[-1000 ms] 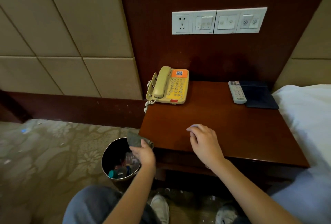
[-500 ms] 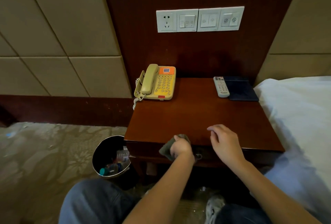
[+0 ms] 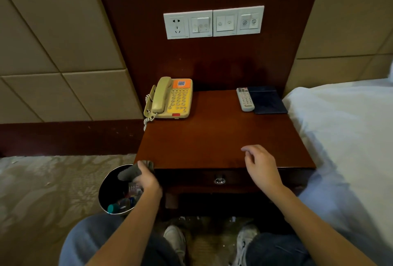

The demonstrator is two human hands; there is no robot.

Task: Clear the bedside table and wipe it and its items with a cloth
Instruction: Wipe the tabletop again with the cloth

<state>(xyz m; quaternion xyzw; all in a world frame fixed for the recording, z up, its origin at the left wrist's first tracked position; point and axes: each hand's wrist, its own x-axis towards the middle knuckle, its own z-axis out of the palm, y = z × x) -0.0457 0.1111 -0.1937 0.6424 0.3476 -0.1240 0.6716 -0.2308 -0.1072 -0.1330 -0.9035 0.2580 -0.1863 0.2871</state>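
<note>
We judged the main risk to lie at the 7 o'clock corner of the counter (image 3: 212, 138). There the left grip (image 3: 146, 180), curled tight round the grey cloth (image 3: 129, 173), hung off the edge and appeared to be above the open bin (image 3: 106, 193). A loosened hold could have dropped the cloth among the bottles inside.

A wide sweep toward 10 o'clock could have snagged the coiled cord of the telephone (image 3: 172, 98), which dangled over the counter's side, and dragged the set.

The remote (image 3: 245, 99) and the dark folder (image 3: 266, 100) just beside it lay uncleared at 2 o'clock, so wiping round them would have left strips untouched.

The right grip (image 3: 262, 167) hovered over the front edge near 5 o'clock, fingers loosely bent, holding nothing.

The cloth looked small, soft and bunched, partly hidden in the fist; whether it touched the corner we could not tell.
</note>
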